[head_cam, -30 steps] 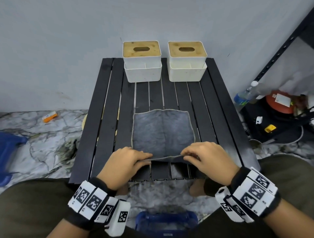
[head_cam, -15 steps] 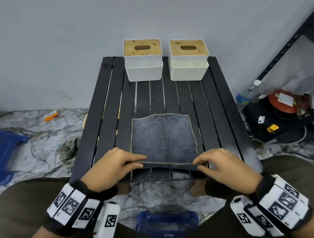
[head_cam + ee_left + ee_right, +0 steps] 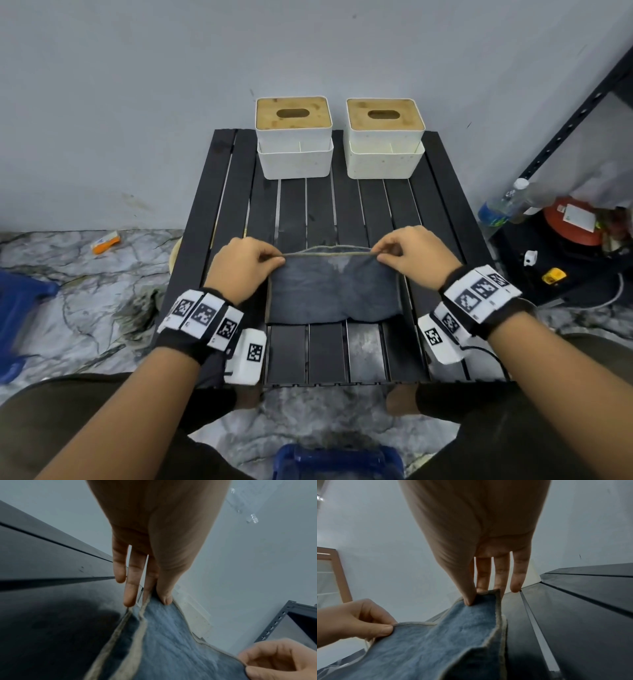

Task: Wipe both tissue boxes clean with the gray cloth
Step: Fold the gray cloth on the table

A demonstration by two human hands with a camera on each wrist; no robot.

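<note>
Both hands pinch the gray cloth point(image 3: 334, 291) by one hem, the left hand point(image 3: 245, 265) at its left corner and the right hand point(image 3: 412, 257) at its right, folding it in half on the black slatted worktop point(image 3: 342, 353). The two tissue boxes point(image 3: 294, 137) point(image 3: 385, 137) stand straight ahead at the far edge, well apart from the cloth, one nearer each hand

Beyond my black slatted table point(image 3: 438, 219), I see a plastic water bottle point(image 3: 503, 205), a red container point(image 3: 572, 219), and an orange packet point(image 3: 106, 242) on the marble floor point(image 3: 85, 308).
</note>
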